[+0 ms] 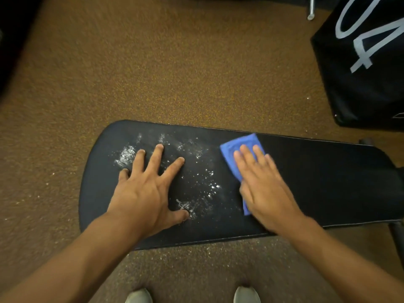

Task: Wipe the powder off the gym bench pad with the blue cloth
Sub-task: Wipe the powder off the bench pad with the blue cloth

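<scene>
A black gym bench pad [317, 178] lies across the view. White powder [196, 171] is scattered over its left half, with a thick patch [126, 157] near the left end. My left hand [148, 189] rests flat on the pad with fingers spread, in the middle of the powder. My right hand [264, 184] presses flat on a folded blue cloth [238, 147], just right of the powder. The cloth sticks out beyond my fingertips and beside my palm; the rest of it is hidden under the hand. The right half of the pad looks free of powder.
Brown speckled gym floor [153, 73] surrounds the bench, with specks of powder on it near the left end. A black block with white numerals [367, 62] stands at the upper right. Bench frame parts [397, 235] show at the right edge. My shoes [247, 295] are below the pad.
</scene>
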### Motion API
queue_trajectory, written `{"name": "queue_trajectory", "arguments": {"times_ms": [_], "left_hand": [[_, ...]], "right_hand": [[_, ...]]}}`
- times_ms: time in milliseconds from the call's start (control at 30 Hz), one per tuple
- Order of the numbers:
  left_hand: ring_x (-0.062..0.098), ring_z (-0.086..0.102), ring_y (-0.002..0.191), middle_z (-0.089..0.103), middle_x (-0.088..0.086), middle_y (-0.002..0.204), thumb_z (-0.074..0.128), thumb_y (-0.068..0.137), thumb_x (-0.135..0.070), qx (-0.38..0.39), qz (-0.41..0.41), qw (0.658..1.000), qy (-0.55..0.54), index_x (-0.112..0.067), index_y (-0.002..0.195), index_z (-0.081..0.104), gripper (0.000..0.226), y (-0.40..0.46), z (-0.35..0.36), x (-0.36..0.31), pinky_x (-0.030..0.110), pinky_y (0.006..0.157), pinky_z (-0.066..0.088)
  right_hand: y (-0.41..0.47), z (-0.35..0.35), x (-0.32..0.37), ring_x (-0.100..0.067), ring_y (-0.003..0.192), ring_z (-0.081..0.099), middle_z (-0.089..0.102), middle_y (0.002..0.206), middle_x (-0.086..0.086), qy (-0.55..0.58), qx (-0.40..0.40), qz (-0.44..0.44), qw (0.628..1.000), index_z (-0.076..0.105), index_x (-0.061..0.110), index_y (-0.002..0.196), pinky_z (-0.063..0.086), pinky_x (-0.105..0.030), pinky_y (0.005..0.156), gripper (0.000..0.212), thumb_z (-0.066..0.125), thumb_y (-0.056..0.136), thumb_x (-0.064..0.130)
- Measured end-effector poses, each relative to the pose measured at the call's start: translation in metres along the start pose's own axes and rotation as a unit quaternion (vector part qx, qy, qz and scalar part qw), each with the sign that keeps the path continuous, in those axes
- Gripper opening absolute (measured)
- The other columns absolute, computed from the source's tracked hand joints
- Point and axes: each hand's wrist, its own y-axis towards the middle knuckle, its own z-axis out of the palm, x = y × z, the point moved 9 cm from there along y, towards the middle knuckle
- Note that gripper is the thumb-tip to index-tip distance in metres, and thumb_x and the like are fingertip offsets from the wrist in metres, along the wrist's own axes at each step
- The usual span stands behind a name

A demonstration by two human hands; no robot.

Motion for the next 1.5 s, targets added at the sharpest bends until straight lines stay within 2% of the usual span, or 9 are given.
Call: {"name": "queue_trajectory", "arguments": {"times_ms": [133, 333, 533, 633, 767, 967, 1200, 1400, 1500], "left_hand": [[0.037, -0.002, 0.152, -0.017, 0.002, 0.167, 0.049, 0.060, -0.094, 0.000, -0.002, 1.000, -0.006, -0.048, 0.152, -0.013, 0.120, 0.002, 0.003, 0.001, 0.056, 0.118, 0.029], [0.037, 0.000, 0.152, -0.014, 0.003, 0.167, 0.039, 0.055, -0.098, -0.006, 0.000, 1.000, -0.009, -0.048, 0.153, -0.012, 0.121, 0.000, 0.001, 0.001, 0.055, 0.117, 0.031], [0.037, 0.000, 0.152, -0.014, 0.003, 0.167, 0.043, 0.058, -0.096, -0.001, 0.005, 1.000, -0.007, -0.048, 0.153, -0.011, 0.120, 0.001, 0.002, 0.001, 0.056, 0.117, 0.030], [0.037, 0.002, 0.152, -0.012, 0.003, 0.167, 0.029, 0.049, -0.098, -0.008, 0.004, 1.000, -0.008, -0.049, 0.152, -0.011, 0.121, 0.001, 0.003, 0.002, 0.055, 0.116, 0.031], [0.037, -0.002, 0.152, -0.017, 0.004, 0.167, 0.044, 0.061, -0.096, 0.001, -0.001, 1.000, 0.000, -0.047, 0.152, -0.015, 0.120, 0.000, 0.001, 0.000, 0.054, 0.119, 0.028], [0.037, -0.001, 0.152, -0.016, 0.004, 0.166, 0.046, 0.062, -0.094, 0.007, 0.004, 1.000, 0.005, -0.047, 0.153, -0.013, 0.118, 0.001, 0.002, -0.001, 0.055, 0.118, 0.029], [0.037, -0.002, 0.152, -0.016, 0.002, 0.167, 0.048, 0.062, -0.094, 0.006, -0.001, 1.000, -0.003, -0.047, 0.153, -0.012, 0.118, 0.000, 0.001, -0.001, 0.055, 0.118, 0.029], [0.037, 0.000, 0.152, -0.013, 0.002, 0.167, 0.049, 0.061, -0.094, -0.001, 0.002, 1.000, -0.008, -0.048, 0.153, -0.009, 0.118, 0.001, 0.002, 0.000, 0.056, 0.116, 0.030], [0.037, 0.000, 0.152, -0.014, 0.002, 0.167, 0.050, 0.061, -0.094, 0.001, -0.004, 1.000, -0.014, -0.048, 0.154, -0.008, 0.119, 0.000, 0.003, 0.002, 0.056, 0.117, 0.029]], "right_hand": [[0.043, -0.004, 0.012, -0.036, 0.155, 0.008, 0.020, 0.168, -0.009, 0.024, -0.038, 0.082, 0.996, 0.023, 0.009, 0.159, 0.011, -0.053, 0.124, 0.071, 0.019, 0.092, 0.032], [-0.033, 0.008, 0.035, -0.027, 0.156, 0.005, 0.018, 0.168, -0.006, -0.008, 0.007, -0.062, 0.998, 0.023, 0.012, 0.159, 0.009, -0.046, 0.125, 0.067, 0.032, 0.095, 0.027], [0.030, -0.006, -0.003, -0.039, 0.153, 0.014, 0.025, 0.165, -0.013, 0.002, -0.049, 0.095, 0.994, 0.027, 0.007, 0.157, 0.016, -0.055, 0.123, 0.068, 0.023, 0.093, 0.029], [0.008, 0.004, 0.039, -0.033, 0.156, 0.005, 0.017, 0.168, -0.010, 0.011, -0.031, 0.027, 0.999, 0.020, 0.008, 0.159, 0.011, -0.052, 0.125, 0.066, 0.025, 0.097, 0.028], [-0.057, 0.013, 0.035, -0.027, 0.156, 0.003, 0.017, 0.168, -0.006, -0.011, -0.004, -0.074, 0.997, 0.021, 0.012, 0.160, 0.013, -0.049, 0.124, 0.066, 0.035, 0.096, 0.026], [0.004, 0.000, 0.003, -0.035, 0.155, 0.010, 0.023, 0.166, -0.011, 0.018, -0.063, 0.119, 0.991, 0.026, 0.008, 0.158, 0.013, -0.053, 0.124, 0.065, 0.026, 0.095, 0.026], [-0.064, 0.018, 0.044, -0.027, 0.156, 0.002, 0.013, 0.169, -0.007, 0.006, -0.005, -0.042, 0.999, 0.019, 0.012, 0.160, 0.017, -0.052, 0.124, 0.065, 0.032, 0.098, 0.027], [-0.003, 0.006, 0.028, -0.035, 0.155, 0.005, 0.016, 0.168, -0.011, 0.027, -0.069, 0.167, 0.983, 0.021, 0.008, 0.159, 0.011, -0.054, 0.124, 0.067, 0.023, 0.095, 0.028], [-0.037, 0.018, 0.079, -0.031, 0.156, -0.004, 0.009, 0.169, -0.008, 0.041, -0.029, 0.059, 0.997, 0.015, 0.010, 0.160, 0.011, -0.054, 0.124, 0.067, 0.028, 0.097, 0.027]]}}
